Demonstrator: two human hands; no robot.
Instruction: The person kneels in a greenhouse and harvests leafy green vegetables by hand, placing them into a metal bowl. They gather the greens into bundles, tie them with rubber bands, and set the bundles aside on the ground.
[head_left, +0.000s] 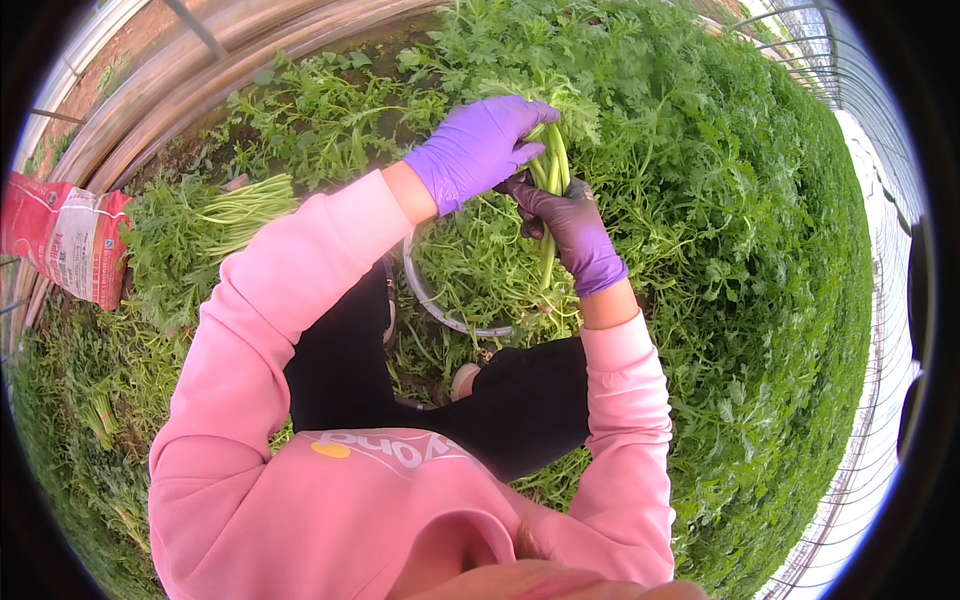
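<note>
A bunch of leafy greens with pale green stalks (553, 161) is held between both my hands over the bed. My left hand (480, 150), in a purple glove, grips the upper stalks just below the leaves. Lower down, my right hand (564, 225) has its fingers wrapped around the same stalks; its purple glove is stained dark. The cut ends hang below the right hand. Under them lies a round, pale rim (442, 315), with loose greens (472, 262) inside it. Whether that rim belongs to a basin or a plain hoop, I cannot tell.
Dense greens (750, 285) grow on the right. Cut greens (251, 206) lie piled at left, beside a red and white printed sack (82, 240). A banded bundle (101, 416) lies further back at left. Plastic sheeting (150, 112) edges the greenhouse. My bent legs (345, 352) flank the rim.
</note>
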